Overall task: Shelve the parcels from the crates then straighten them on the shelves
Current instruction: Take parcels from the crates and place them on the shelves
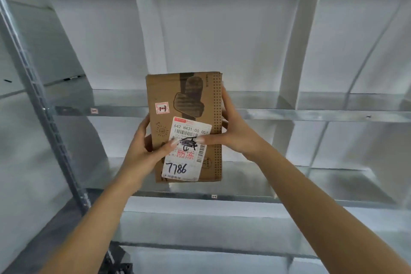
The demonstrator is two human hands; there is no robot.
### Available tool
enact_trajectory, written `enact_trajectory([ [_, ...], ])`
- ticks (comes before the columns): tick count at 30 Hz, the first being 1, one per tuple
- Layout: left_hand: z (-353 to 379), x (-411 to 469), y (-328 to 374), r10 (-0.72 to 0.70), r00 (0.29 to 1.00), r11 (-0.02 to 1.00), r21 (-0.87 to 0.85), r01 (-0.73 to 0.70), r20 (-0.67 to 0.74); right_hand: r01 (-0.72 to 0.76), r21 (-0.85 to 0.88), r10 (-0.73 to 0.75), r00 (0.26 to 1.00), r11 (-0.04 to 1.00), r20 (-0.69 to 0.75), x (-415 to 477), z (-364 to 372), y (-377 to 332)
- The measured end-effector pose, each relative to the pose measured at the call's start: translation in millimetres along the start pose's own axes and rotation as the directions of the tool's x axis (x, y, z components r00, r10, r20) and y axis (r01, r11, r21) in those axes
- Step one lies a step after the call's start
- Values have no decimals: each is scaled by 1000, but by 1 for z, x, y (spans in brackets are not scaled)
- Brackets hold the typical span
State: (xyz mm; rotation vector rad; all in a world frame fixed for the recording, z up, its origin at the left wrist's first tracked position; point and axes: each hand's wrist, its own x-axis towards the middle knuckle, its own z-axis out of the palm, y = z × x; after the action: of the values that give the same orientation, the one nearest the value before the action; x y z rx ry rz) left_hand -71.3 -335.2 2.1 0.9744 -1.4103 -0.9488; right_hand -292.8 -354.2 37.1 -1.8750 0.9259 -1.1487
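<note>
1. I hold the parcel (185, 118) upright before the shelf (289, 114); step in hand: shelving.
2. Left hand (144, 149) and right hand (235, 133) clasp its side edges, thumbs across the label (185, 151).
3. Next, I judge: advance it onto the shelf, then release.

Left hand (138, 151) and right hand (238, 135) fingers (225, 101) mostly behind parcel (164, 89), label (188, 151) fine print illegible

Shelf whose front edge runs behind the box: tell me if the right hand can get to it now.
Probably yes. The right hand is level with the shelf, and nothing visible lies between them. It is busy, though, gripping the box together with the left hand.
</note>
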Motion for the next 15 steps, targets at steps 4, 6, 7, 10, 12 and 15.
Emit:
enact_trajectory([
  [4, 53, 27, 15, 7, 983, 1000, 23, -11, 183, -83, -28, 76, 978, 996, -195, -36, -52, -9],
  [6, 80, 38, 22, 8, 962, 999, 32, -18, 273, -114, -8, 106, 944, 993, -313, -55, -73, -14],
  [7, 94, 42, 25, 10, 948, 999, 32, -21, 317, -133, -21, 116, 924, 991, -363, -64, -83, -15],
  [10, 133, 50, 31, 38, 912, 999, 14, -48, 408, -178, -92, 112, 869, 980, -482, -91, -112, -18],
  [12, 159, 53, 33, 69, 892, 997, -7, -73, 446, -201, -107, 114, 835, 974, -538, -107, -128, -18],
  [15, 197, 57, 37, 116, 870, 991, 1, -133, 480, -243, -135, 129, 818, 961, -560, -129, -151, -13],
])
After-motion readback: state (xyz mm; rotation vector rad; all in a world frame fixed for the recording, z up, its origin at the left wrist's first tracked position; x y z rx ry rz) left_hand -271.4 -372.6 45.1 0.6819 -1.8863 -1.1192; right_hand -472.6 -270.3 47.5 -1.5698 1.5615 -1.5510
